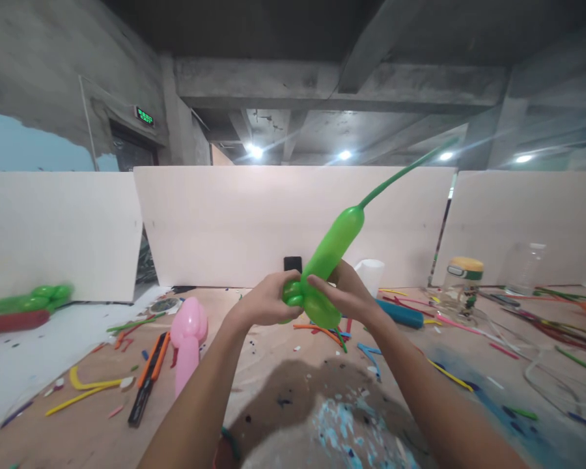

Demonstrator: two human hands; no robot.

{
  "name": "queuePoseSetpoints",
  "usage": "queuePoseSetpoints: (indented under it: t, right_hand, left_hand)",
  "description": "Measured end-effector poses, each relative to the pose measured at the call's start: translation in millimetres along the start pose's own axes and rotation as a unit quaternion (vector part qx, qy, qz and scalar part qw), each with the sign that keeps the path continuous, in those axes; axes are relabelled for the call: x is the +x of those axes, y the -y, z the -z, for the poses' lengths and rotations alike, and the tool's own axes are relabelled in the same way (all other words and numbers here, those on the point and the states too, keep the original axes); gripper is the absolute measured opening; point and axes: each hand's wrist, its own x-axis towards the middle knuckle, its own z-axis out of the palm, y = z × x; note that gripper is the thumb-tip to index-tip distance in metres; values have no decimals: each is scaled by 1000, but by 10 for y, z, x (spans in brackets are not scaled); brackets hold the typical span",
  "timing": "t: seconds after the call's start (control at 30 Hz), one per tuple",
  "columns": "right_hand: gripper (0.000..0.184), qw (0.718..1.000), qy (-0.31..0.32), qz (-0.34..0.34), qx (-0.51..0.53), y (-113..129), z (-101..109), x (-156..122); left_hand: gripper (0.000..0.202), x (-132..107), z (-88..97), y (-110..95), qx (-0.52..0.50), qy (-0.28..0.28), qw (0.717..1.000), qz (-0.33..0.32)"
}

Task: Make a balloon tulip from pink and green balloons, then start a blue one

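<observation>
A glossy, tubular green balloon [333, 242], thin tail [404, 174] toward two o'clock, is gripped by the curled fingers of the left hand [269, 301] and right hand [351, 291].

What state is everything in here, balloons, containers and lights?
Held green balloon: inflated, twisted, tail uninflated
Pink balloon: inflated, twisted
Far-left green balloon: inflated, twisted
Red balloon: inflated
Folded yellow balloon: uninflated
Yellow-lidded jar: upright, lid on
Clear bottle: upright, capped
Green sign: lit
Ceiling lights: on
</observation>
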Motion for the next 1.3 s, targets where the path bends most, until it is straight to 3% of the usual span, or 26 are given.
queuePoseSetpoints:
  t: [0.17, 0.27, 0.37, 0.47, 0.57, 0.63, 0.73, 0.93, 1.0, 1.1, 1.2, 1.3]
  right_hand:
    - [30, 992, -26, -60, 107, -58, 16, 27]
    - [34, 977, -14, -104, 185, -80, 35, 51]
    - [35, 971, -15, -129, 200, -85, 60, 62]
    - [33, 967, -24, -141, 211, -71, 80, 55]
    - [28, 944, -9, -142, 298, -36, 73, 47]
    - [25, 915, -3, -152, 374, -9, 39, 53]
    - [21, 875, -17, -158, 458, 18, -67, 78]
    - [20, 818, -152, -228, 505, -78, -431, 146]
    - [23, 832, -197, -209, 475, -188, -560, 187]
    - [26, 888, -247, -128, 365, -420, -703, 278]
    - [27, 941, -241, -77, 225, -660, -737, 383]
    - [25, 956, -229, -92, 160, -822, -679, 486]
  left_hand:
    - [24, -7, 26, -109, 110, -94, 988, -45]
    - [45, 10, -5, -140, 116, -128, 983, -65]
    - [67, 18, -40, -160, 118, -111, 982, -103]
    - [52, 26, -67, -160, 105, -88, 980, -141]
    - [31, 56, -98, -115, 58, -124, 976, -168]
    - [26, 86, -124, -69, 15, -169, 975, -146]
    - [32, 129, -168, -14, -69, -252, 964, -51]
    - [34, 264, -239, 110, -124, -377, 916, 53]
    - [35, 383, -257, 230, -136, -416, 895, 82]
    - [39, 610, -287, 444, -195, -438, 869, 119]
    - [36, 795, -314, 588, -304, -395, 856, 137]
    - [26, 869, -297, 620, -393, -296, 861, 130]
